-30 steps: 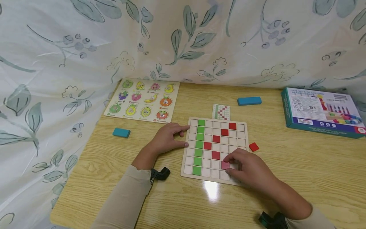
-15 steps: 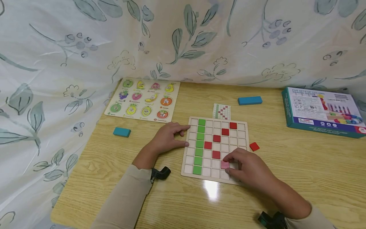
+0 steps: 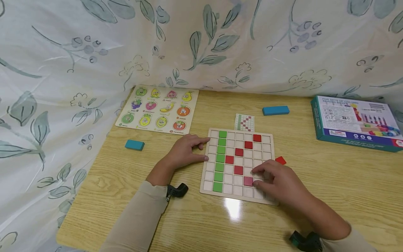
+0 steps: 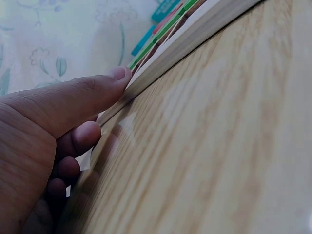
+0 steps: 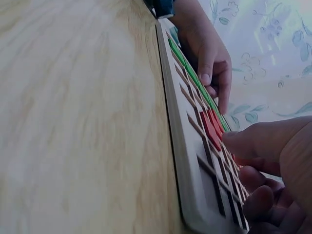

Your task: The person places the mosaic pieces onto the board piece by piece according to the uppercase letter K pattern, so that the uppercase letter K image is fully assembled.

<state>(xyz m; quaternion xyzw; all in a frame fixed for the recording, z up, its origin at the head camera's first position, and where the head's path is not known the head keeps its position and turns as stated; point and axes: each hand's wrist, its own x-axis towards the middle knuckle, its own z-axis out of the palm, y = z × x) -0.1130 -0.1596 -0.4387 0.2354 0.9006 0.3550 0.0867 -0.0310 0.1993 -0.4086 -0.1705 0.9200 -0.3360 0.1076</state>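
A wooden grid board [image 3: 207, 175] lies on the table. Down its second column runs a line of green tiles [image 3: 219, 158]. Red tiles [image 3: 239, 152] sit diagonally in other cells, and a pinkish-red tile [image 3: 248, 181] lies in a lower cell. My left hand [image 3: 185, 152] rests at the board's left edge, index fingertip and thumb touching it. Its thumb [image 4: 109, 85] lies along the rim in the left wrist view. Over the lower right of the board is my right hand [image 3: 283, 182], thumb and index finger apart just right of the pinkish-red tile, nothing between them.
A loose red tile [image 3: 280, 160] lies right of the board. Behind it is a small pattern card [image 3: 244, 122]. Two blue blocks [image 3: 134, 145] lie apart on the table. A fruit picture board [image 3: 157, 109] stands back left, a printed box [image 3: 355, 122] back right.
My right thumb and index finger have come off the pinkish-red tile, which stays in its cell. That hand has moved slightly right. The left hand keeps its place.
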